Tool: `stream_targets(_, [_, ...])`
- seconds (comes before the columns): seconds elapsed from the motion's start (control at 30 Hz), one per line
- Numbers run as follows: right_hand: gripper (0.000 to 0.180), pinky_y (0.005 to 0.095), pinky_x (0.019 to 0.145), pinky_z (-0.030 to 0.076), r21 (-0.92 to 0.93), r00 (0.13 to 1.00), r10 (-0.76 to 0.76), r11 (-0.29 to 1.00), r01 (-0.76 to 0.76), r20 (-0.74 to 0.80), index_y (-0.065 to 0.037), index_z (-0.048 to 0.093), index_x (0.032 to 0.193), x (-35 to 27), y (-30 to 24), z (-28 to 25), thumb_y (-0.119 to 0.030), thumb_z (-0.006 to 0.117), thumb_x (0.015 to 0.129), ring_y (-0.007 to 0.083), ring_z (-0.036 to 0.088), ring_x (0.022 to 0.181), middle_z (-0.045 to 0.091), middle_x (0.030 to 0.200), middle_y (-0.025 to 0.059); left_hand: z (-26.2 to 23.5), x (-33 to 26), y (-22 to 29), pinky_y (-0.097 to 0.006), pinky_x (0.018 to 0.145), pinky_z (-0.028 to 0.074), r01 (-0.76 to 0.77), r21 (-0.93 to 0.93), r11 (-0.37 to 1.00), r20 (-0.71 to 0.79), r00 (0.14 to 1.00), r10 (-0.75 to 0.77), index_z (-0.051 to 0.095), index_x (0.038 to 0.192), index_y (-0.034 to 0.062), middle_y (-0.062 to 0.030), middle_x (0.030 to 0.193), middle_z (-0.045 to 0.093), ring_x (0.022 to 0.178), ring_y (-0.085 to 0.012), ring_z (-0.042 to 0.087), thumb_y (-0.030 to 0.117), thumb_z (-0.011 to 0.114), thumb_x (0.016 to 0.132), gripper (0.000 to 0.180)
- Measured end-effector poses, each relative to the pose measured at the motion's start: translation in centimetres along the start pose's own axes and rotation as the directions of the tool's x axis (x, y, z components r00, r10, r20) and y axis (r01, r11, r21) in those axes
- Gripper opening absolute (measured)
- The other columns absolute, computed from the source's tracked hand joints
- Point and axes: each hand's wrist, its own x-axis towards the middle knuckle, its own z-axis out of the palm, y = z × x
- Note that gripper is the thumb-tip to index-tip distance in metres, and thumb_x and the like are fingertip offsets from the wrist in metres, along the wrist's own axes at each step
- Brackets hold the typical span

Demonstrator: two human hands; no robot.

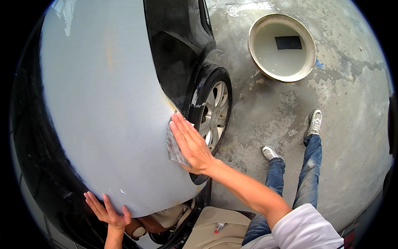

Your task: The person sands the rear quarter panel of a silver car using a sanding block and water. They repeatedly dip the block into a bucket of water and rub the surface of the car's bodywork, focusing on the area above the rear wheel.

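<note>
**Flat hand on sandpaper, grey primed panel**

Head view: the right hand (190, 144) lies flat, fingers together, pressing a grey sheet of sandpaper (173, 146) against the car panel (107, 108) — matte pale grey, smooth, edged in glossy black. The sheet sits at the panel's 3 o'clock edge, beside the wheel (213, 111). The left hand (108, 211), fingers spread, braces the panel's 6 o'clock rim. A water basin (282, 46) stands at 1 o'clock.

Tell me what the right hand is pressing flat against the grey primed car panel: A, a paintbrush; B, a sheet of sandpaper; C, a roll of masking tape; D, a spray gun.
B: the right hand lies flat on a thin grey sheet of sandpaper against the grey panel, close to the wheel; the left hand rests on the panel's lower edge.
</note>
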Motion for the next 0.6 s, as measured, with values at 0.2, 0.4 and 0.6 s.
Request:
stream_targets(0.2, [0.098, 0.0519, 0.128, 0.021, 0.052, 0.999, 0.018, 0.998, -0.017, -0.026, 0.015, 0.021, 0.158, 3.7, -1.3, -0.4, -0.033, 0.068, 0.087, 0.0455, 0.018, 0.158, 0.020, 0.166, 0.0340, 0.2, -0.1, 0.0, -0.068, 0.121, 0.023, 0.004, -0.015, 1.000, -0.019, 1.000, -0.004, 0.038, 0.159, 0.0024, -0.0425, 0.160, 0.028, 0.146, -0.0635, 0.029, 0.037, 0.055, 0.088, 0.081])
stream_targets(0.4, [0.104, 0.0524, 0.128, 0.020, 0.099, 0.994, 0.067, 0.993, -0.058, -0.089, 0.014, 0.017, 0.159, 3.8, -2.5, 0.4, -0.023, 0.076, 0.081, 0.0472, 0.015, 0.158, 0.017, 0.167, 0.0346, -0.1, -0.3, 0.2, -0.068, 0.121, 0.022, 0.017, -0.003, 1.000, 0.011, 1.000, -0.016, 0.038, 0.160, 0.0027, -0.0423, 0.160, 0.028, 0.146, -0.0636, 0.030, 0.038, 0.054, 0.088, 0.081])
stream_targets(0.6, [0.108, 0.0523, 0.129, 0.020, 0.096, 0.989, 0.051, 0.995, -0.038, -0.139, 0.014, 0.017, 0.159, 5.6, -2.2, 0.1, -0.021, 0.080, 0.079, 0.0483, 0.017, 0.157, 0.018, 0.166, 0.0351, 0.3, 0.2, 0.0, -0.069, 0.121, 0.022, 0.011, -0.009, 1.000, -0.016, 1.000, -0.012, 0.038, 0.159, 0.0030, -0.0423, 0.160, 0.028, 0.146, -0.0637, 0.029, 0.039, 0.053, 0.089, 0.080])
